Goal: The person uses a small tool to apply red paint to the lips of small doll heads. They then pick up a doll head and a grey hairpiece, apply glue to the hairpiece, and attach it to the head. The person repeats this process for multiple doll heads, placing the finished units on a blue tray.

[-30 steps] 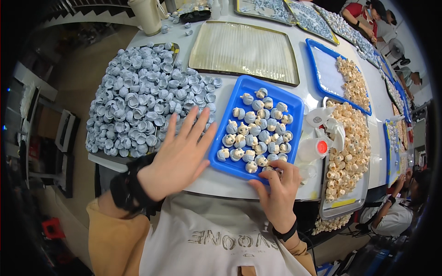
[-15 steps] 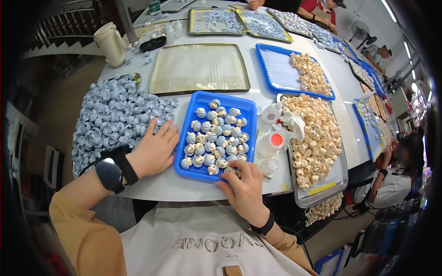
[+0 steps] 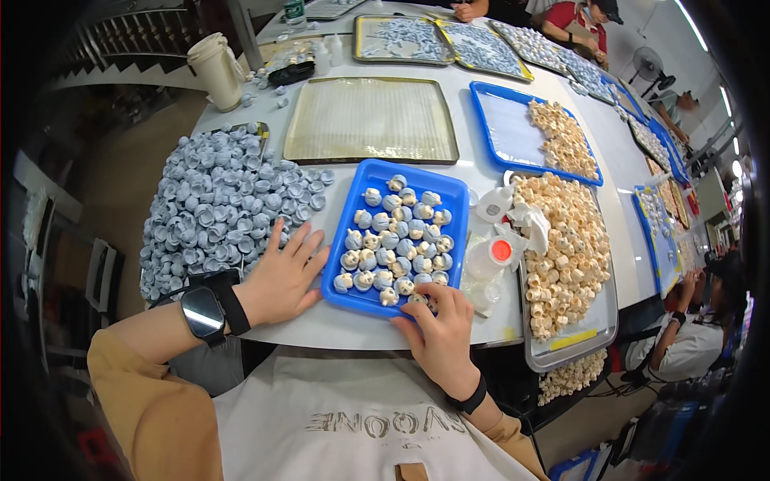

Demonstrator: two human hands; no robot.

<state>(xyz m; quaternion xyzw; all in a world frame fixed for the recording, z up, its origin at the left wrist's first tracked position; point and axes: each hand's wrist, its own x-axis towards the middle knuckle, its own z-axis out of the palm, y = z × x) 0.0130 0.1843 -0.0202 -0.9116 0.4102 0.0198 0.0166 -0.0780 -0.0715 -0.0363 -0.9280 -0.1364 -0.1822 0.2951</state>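
My left hand (image 3: 282,276) lies flat on the table with spread fingers, between a pile of pale blue cup-shaped caps (image 3: 204,204) and a blue tray (image 3: 340,276). Small cream doll heads with blue caps (image 3: 391,240) stand in loose rows inside that tray. At its near right corner, my right hand (image 3: 441,333) has thumb and fingers closed around a small doll head (image 3: 417,301), partly hidden by the fingers. Right of the tray are a white bottle (image 3: 493,204) and a clear container with a red-orange opening (image 3: 500,251).
Cream hollow pieces (image 3: 561,256) heap over a metal tray (image 3: 585,343) at the right. Behind lie a bare-bottomed metal tray (image 3: 373,120) and another blue tray (image 3: 501,132). A white bucket (image 3: 215,72) stands back left. Co-workers sit along the far and right sides.
The view has shifted, so the table appears further right. My left hand has drawn back slightly toward me from the caps and tray. My right hand stays at the same tray corner.
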